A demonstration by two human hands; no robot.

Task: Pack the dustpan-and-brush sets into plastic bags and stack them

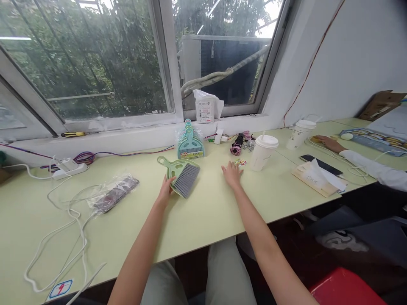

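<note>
One dustpan [178, 170] is gripped by left hand [165, 190]; stack [190, 140] at worktop's [197, 224] rear edge is untouched. Right hand [232, 174] is spread, seemingly empty.

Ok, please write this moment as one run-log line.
left hand: holds green dustpan with brush | right hand: open, near colourful slip | white cup: upright
</note>
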